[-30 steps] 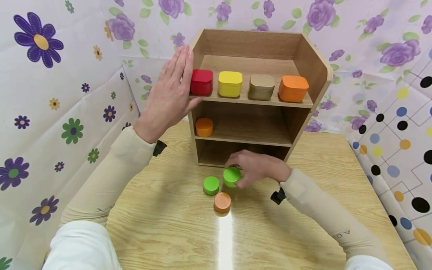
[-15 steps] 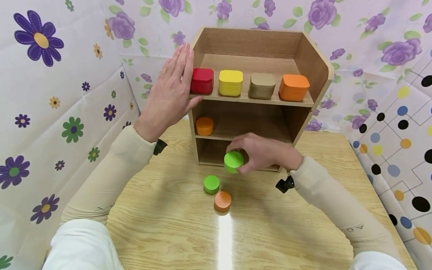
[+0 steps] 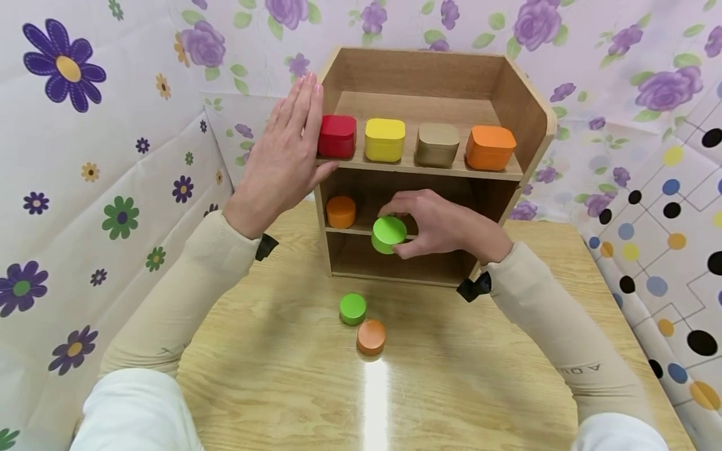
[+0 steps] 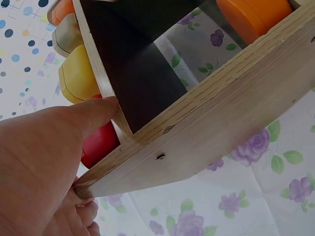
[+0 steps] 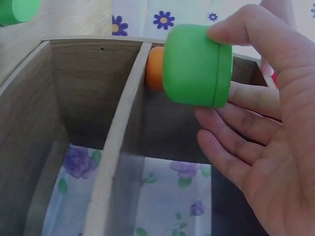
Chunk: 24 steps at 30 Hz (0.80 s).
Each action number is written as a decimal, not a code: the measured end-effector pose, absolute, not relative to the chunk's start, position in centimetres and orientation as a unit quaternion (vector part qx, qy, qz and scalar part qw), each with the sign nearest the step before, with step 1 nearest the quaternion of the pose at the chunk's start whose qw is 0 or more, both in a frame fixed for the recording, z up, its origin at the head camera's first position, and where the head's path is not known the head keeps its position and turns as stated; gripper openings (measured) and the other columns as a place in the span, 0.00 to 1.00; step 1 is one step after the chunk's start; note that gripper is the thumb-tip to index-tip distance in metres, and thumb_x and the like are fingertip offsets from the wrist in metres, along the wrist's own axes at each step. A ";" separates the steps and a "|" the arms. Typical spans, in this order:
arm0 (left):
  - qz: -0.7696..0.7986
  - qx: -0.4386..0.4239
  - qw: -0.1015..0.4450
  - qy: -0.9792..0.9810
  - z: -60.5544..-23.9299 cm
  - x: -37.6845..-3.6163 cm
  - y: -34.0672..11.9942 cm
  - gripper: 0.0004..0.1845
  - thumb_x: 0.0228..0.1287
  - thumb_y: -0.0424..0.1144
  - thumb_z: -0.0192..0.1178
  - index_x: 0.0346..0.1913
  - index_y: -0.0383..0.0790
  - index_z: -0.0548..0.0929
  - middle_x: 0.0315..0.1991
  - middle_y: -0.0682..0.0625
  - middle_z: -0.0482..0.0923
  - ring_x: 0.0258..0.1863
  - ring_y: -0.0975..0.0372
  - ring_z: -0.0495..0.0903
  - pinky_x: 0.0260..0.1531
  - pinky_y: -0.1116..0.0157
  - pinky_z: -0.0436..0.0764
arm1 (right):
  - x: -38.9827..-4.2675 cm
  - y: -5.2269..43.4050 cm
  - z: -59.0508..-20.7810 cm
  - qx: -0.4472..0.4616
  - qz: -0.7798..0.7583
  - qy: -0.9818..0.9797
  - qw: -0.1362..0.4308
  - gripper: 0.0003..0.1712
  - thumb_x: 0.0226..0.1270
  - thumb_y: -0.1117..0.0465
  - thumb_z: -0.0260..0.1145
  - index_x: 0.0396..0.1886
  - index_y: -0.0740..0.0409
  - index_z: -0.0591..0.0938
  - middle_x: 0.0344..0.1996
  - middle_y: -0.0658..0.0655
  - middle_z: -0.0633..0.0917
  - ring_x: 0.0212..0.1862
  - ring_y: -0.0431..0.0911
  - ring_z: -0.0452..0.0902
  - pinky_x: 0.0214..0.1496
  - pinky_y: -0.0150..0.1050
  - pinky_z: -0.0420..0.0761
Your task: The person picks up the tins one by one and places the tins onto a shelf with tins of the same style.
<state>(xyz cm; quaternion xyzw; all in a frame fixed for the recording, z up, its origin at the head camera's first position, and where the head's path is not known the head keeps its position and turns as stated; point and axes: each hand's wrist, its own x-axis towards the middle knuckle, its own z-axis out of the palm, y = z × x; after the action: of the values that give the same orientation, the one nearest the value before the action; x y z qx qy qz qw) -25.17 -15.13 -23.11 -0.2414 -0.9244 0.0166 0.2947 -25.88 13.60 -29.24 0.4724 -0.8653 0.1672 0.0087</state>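
Observation:
My right hand (image 3: 437, 225) pinches a green round lidded tin (image 3: 389, 235) between thumb and fingers. The tin is off the table, in front of the middle board of a small wooden shelf unit (image 3: 417, 72). Flat along the unit's left side panel lies my left hand (image 3: 284, 147), fingers straight, thumb on the front edge of the upper board beside a red box (image 3: 337, 136). An orange round tin (image 3: 341, 212) stands at the left of the middle level. On the table are a second green round tin (image 3: 353, 309) and a copper-coloured round tin (image 3: 371, 337).
Along the upper board's front stand the red box, a yellow box (image 3: 385, 139), a gold-brown box (image 3: 437, 145) and an orange box (image 3: 490, 148). The unit stands on a wooden table (image 3: 282, 388) with patterned cloth (image 3: 135, 188) around it.
My right hand has lifted the green round tin off the table and raised it to the height of the middle board. The left hand stays where it was.

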 end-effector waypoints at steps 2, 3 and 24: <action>0.016 -0.241 0.292 -0.925 -23.1 -25.1 -15.2 0.58 0.73 0.56 0.65 0.85 0.29 0.39 0.87 0.36 0.38 0.88 0.46 0.42 0.86 0.49 0.50 | -26.2 13.5 -29.6 0.468 0.174 -0.866 0.016 0.30 0.56 0.53 0.78 0.58 0.58 0.85 0.49 0.54 0.86 0.46 0.46 0.80 0.52 0.42 0.84; 0.017 -0.241 0.292 -0.926 -23.2 -25.1 -15.2 0.58 0.74 0.56 0.64 0.85 0.29 0.39 0.87 0.36 0.38 0.88 0.46 0.42 0.86 0.48 0.50 | -26.3 13.4 -29.9 0.466 0.178 -0.866 0.020 0.29 0.56 0.53 0.77 0.58 0.58 0.85 0.49 0.55 0.86 0.46 0.46 0.80 0.52 0.42 0.84; 0.025 -0.240 0.299 -0.923 -23.3 -25.3 -15.2 0.58 0.73 0.57 0.65 0.85 0.30 0.38 0.87 0.36 0.39 0.88 0.46 0.43 0.86 0.49 0.50 | -30.1 12.1 -32.7 0.370 0.234 -0.898 0.034 0.30 0.59 0.51 0.75 0.61 0.56 0.85 0.52 0.55 0.84 0.44 0.48 0.80 0.52 0.42 0.81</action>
<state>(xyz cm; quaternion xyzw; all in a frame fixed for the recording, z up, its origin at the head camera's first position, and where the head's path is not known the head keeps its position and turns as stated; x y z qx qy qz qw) -25.27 -15.19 -23.27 -0.2400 -0.9234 0.0251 0.2986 -30.06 12.13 -32.66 0.3697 -0.8985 0.2343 0.0336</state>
